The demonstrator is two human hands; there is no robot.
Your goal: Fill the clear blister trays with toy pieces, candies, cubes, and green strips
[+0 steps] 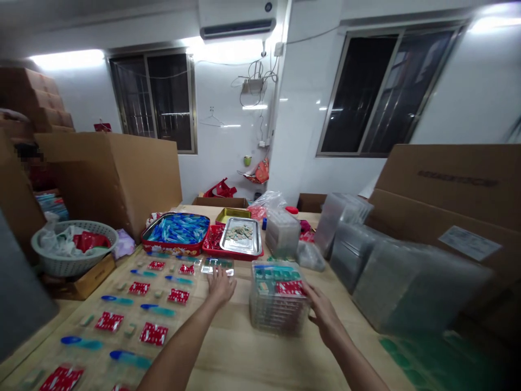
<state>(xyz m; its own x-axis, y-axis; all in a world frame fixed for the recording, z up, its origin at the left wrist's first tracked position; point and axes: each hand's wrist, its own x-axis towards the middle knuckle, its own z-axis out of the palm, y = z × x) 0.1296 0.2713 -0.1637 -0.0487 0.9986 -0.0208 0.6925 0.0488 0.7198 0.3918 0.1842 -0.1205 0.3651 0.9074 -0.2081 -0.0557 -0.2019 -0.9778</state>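
Note:
My left hand (222,287) is stretched forward over the near edge of a clear plastic tray (217,265), fingers spread and lying on it. My right hand (324,312) rests its extended fingertips against the right side of a stack of clear plastic trays (279,312). On top of that stack show green pieces, a red patterned packet (290,288) and a blue stick (273,267). To the left, rows of clear trays lie flat, each with a blue pen-like tool (158,310), a red packet (153,333) and a small pale block (130,329).
Behind my hands stand a tin of blue tools (178,233), a red tray (232,254) and a metal tray (257,237) of small pale pieces. Several clear tray stacks (407,288) line the right side. At the left sits a basket (61,263) by a cardboard box (142,179).

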